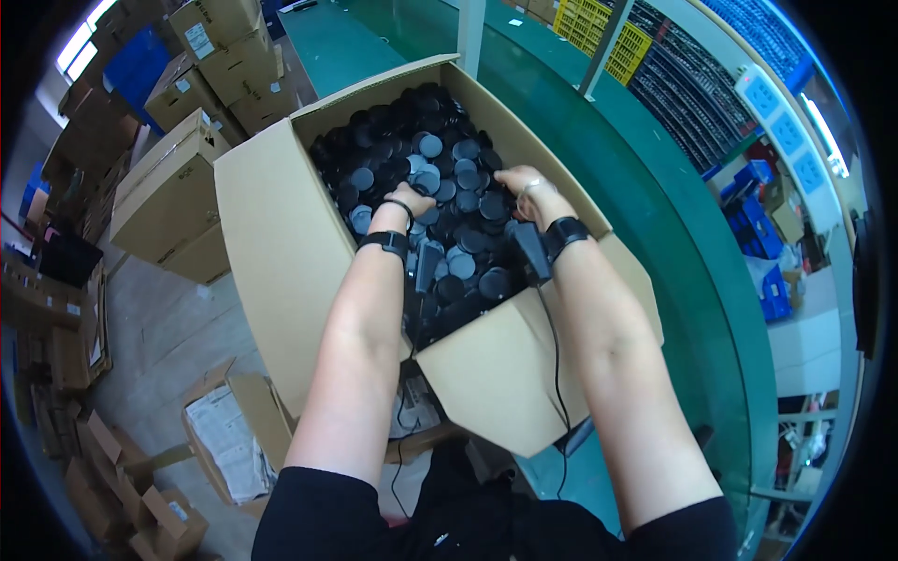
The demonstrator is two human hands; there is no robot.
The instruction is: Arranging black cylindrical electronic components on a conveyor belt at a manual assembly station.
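Note:
Both arms reach into a big open cardboard box holding a heap of black and grey round plastic caps. My left hand is among the caps near the middle of the heap, its fingers curled against a dark round cap. Toward the box's right wall is my right hand, fingers bent and close together at the edge of the heap. What its fingertips hold, if anything, is hidden. Each wrist wears a black strap with a small dark device; cables hang down from them.
The box's near flap folds out toward me. A green work surface curves along the right. Closed cartons stand on the floor at left, and an open carton with paper lies below. A power strip hangs at upper right.

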